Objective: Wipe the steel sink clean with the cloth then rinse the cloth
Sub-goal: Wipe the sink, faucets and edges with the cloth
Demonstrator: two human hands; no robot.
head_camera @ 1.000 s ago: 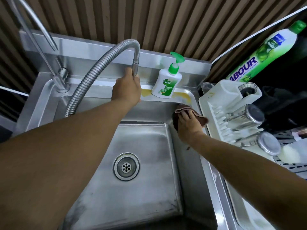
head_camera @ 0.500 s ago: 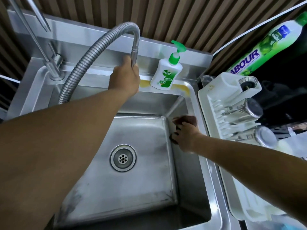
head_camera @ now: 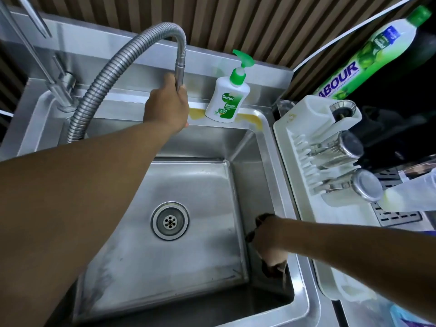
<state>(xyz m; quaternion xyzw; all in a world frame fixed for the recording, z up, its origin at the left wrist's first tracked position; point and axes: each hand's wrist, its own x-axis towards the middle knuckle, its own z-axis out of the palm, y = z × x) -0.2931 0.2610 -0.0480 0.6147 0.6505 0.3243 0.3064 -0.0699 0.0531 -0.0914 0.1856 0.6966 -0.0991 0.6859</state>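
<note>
The steel sink fills the middle of the view, with a round drain in its floor. My left hand grips the nozzle end of the flexible steel hose above the back rim. My right hand presses a dark brown cloth against the sink's right inner wall, near the front. Most of the cloth is hidden under the hand. No water runs from the nozzle.
A white and green Dettol soap bottle stands on the back ledge over a yellow stain. A white dish rack holding steel cups sits to the right. A green dish-liquid bottle leans at upper right. The faucet base is at back left.
My right hand has wiped the cloth down the right wall, from the back right corner toward the front. My left hand has kept its hold on the hose nozzle.
</note>
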